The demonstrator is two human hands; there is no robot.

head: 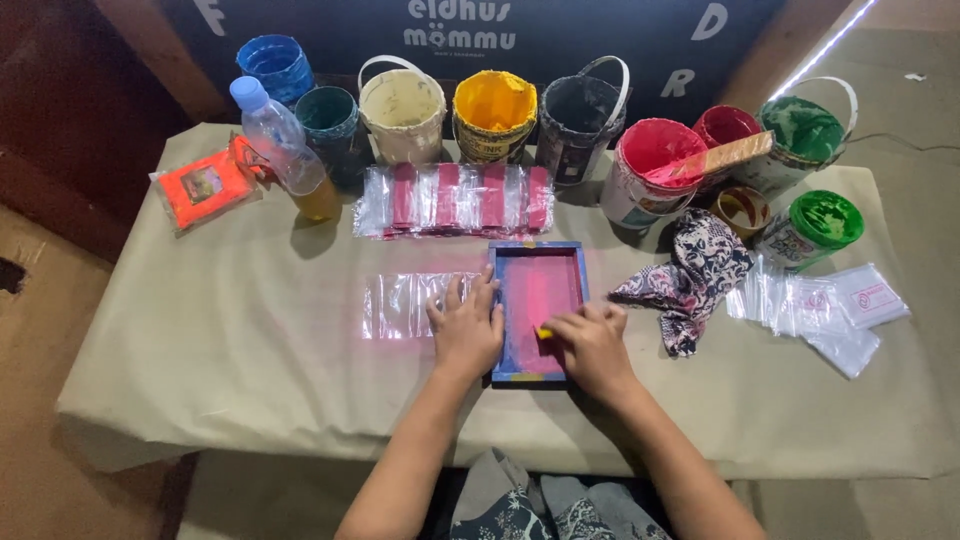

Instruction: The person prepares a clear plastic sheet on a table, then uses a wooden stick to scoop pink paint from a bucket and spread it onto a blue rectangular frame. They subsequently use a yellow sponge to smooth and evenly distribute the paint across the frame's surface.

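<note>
blue-framed pink screen (537,290), yellow bucket (493,112)

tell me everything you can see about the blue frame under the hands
The frame is a small rectangle with a blue painted rim around a pink-stained mesh. It lies flat on the table, partly over a clear bag. The left hand presses its left edge; the right hand holds something small and yellow on the mesh.

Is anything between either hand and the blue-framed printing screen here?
Nothing visible. The left hand lies flat on the blue-framed screen's left edge, and the right hand presses a small yellow piece onto its pink mesh.
</note>
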